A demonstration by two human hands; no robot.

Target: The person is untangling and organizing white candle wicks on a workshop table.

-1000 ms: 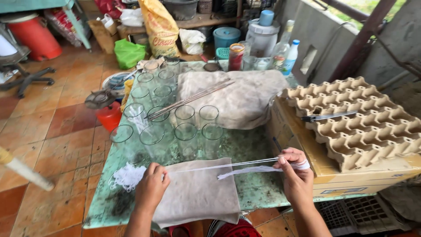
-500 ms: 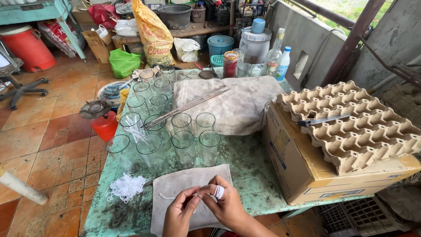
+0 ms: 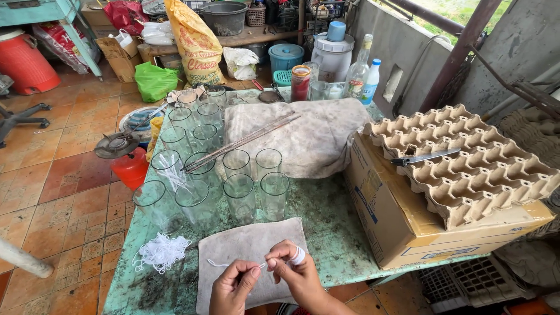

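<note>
My left hand (image 3: 232, 288) and my right hand (image 3: 293, 269) meet over a grey cloth (image 3: 249, 248) at the table's near edge. Both pinch a thin white string (image 3: 239, 266) between thumb and fingers. A loose end of it trails left across the cloth. The right index finger has a white wrap on it. A heap of white strings (image 3: 161, 252) lies on the table left of the cloth. Several empty clear glasses (image 3: 239, 195) stand just beyond the cloth.
A cardboard box (image 3: 402, 219) topped with egg trays (image 3: 466, 157) and a knife (image 3: 423, 157) stands right. Thin rods (image 3: 242, 143) rest across glasses near a large grey cloth (image 3: 309, 137). Bottles and containers (image 3: 335, 52) are behind. A red gas canister with burner (image 3: 125, 160) is on the floor left.
My hands came together from wide apart, where they stretched a long string. They now pinch a short string close over the cloth. The camera view shifted slightly.
</note>
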